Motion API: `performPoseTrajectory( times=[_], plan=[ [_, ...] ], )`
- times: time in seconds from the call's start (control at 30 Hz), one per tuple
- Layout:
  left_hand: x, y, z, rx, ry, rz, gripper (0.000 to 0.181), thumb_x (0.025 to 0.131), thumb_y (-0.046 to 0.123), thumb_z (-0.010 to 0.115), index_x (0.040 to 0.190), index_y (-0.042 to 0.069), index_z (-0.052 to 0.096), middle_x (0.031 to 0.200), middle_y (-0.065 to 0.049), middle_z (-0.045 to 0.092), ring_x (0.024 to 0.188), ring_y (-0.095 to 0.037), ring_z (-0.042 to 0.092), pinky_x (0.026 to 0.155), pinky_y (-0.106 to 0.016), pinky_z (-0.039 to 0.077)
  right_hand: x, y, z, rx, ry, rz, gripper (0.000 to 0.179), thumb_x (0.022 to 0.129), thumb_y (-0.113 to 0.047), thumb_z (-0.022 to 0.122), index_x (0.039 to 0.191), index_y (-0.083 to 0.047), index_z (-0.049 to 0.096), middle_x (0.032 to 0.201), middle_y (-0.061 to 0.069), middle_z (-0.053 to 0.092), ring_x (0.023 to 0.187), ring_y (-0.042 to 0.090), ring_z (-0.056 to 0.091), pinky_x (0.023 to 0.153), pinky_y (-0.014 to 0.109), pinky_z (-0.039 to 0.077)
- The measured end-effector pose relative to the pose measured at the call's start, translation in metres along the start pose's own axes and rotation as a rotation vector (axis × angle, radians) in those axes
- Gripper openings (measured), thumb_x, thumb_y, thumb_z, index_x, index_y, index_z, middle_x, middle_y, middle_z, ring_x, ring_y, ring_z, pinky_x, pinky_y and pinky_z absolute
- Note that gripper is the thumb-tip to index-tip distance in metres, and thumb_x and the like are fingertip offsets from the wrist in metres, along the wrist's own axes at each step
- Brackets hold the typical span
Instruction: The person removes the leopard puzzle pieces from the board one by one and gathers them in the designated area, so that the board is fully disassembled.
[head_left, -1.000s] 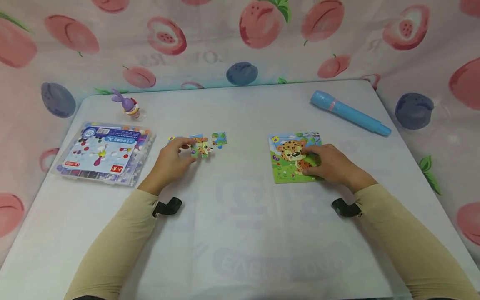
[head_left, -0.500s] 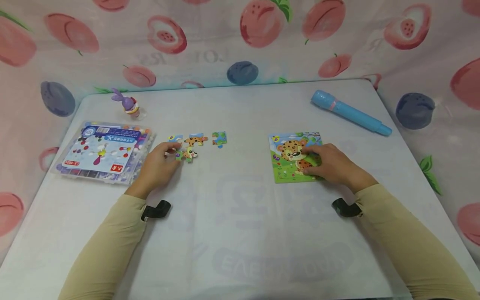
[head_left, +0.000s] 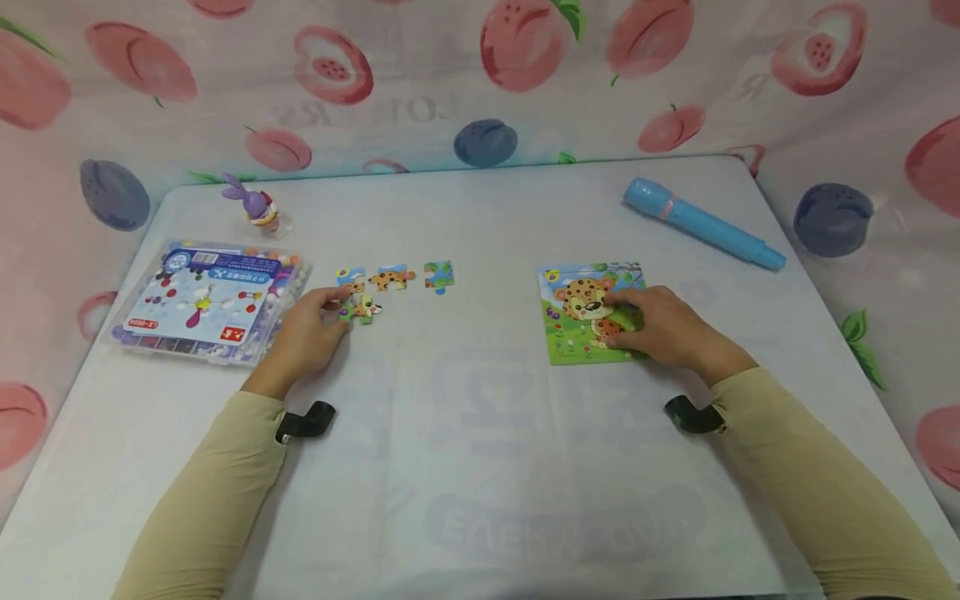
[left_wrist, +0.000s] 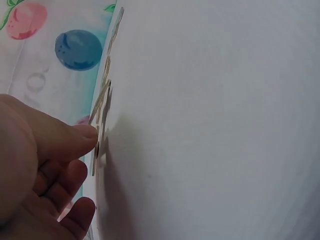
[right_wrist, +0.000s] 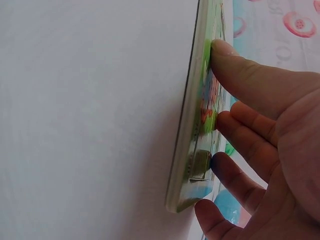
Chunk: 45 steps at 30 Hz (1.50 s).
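My left hand [head_left: 306, 333] pinches a puzzle piece [head_left: 363, 309] printed with green ground and part of a spotted animal's face. The left wrist view shows the thumb [left_wrist: 82, 137] against thin pieces seen edge-on, one of them tilted. Just beyond the held piece lie a blue-and-yellow corner piece [head_left: 349, 277], a spotted piece [head_left: 392, 278] and, farther right, a leafy piece [head_left: 438, 275]. My right hand [head_left: 667, 327] rests spread fingertips and thumb on the face of a square leopard puzzle board [head_left: 570, 346]. That hand covers the board's right part.
A clear plastic box [head_left: 202, 300] of small colourful parts, with a blue label, stands left of my left hand. Behind it is a purple rabbit-eared figurine [head_left: 257, 207]. A light blue tube [head_left: 701, 223] lies at the back right of the white table [head_left: 480, 467].
My left hand has moved left and slightly toward me with the puzzle piece, uncovering the corner and spotted pieces behind it. The right hand and puzzle board have stayed in place.
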<state>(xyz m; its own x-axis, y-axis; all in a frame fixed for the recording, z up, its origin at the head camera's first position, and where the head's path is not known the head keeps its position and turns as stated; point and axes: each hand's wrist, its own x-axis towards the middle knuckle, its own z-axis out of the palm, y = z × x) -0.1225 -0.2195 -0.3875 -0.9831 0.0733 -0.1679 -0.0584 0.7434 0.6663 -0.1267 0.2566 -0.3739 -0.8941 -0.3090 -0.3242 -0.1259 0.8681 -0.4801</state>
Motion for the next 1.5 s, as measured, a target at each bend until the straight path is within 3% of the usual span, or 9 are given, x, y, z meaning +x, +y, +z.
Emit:
performPoseTrajectory(
  times=[0.37, 1.0, 1.5],
  plan=[
    [-0.0001, 0.0036, -0.0064, 0.074, -0.044, -0.070, 0.046, 0.100, 0.005, 0.054, 0.145, -0.002, 0.045, 0.139, -0.026, 0.047, 0.131, -0.043, 0.042, 0.110, -0.057, 0.032, 0.0009, -0.0006, -0.0011, 0.000, 0.002, 0.003, 0.066, 0.090, -0.033, 0.076, 0.145, -0.005, 0.051, 0.142, 0.024, 0.049, 0.131, 0.043, 0.034, 0.108, 0.060, 0.029],
    [0.0026, 0.0033, -0.0076, 0.093, -0.090, -0.109, 0.045, 0.101, 0.004, 0.053, 0.144, -0.002, 0.045, 0.142, -0.026, 0.046, 0.135, -0.042, 0.039, 0.113, -0.055, 0.030, 0.0000, -0.0001, 0.0002, -0.001, 0.006, -0.003, 0.065, 0.090, -0.030, 0.076, 0.144, -0.004, 0.052, 0.141, 0.025, 0.049, 0.132, 0.044, 0.034, 0.108, 0.061, 0.028],
    [0.0000, 0.0000, -0.0092, 0.119, -0.109, -0.066, 0.042, 0.100, 0.004, 0.054, 0.141, -0.004, 0.048, 0.142, -0.026, 0.047, 0.136, -0.042, 0.038, 0.113, -0.056, 0.029, -0.0014, -0.0012, -0.0002, -0.003, 0.006, -0.005, 0.065, 0.090, -0.029, 0.076, 0.144, -0.003, 0.051, 0.141, 0.026, 0.049, 0.132, 0.045, 0.034, 0.108, 0.060, 0.028]
  ],
)
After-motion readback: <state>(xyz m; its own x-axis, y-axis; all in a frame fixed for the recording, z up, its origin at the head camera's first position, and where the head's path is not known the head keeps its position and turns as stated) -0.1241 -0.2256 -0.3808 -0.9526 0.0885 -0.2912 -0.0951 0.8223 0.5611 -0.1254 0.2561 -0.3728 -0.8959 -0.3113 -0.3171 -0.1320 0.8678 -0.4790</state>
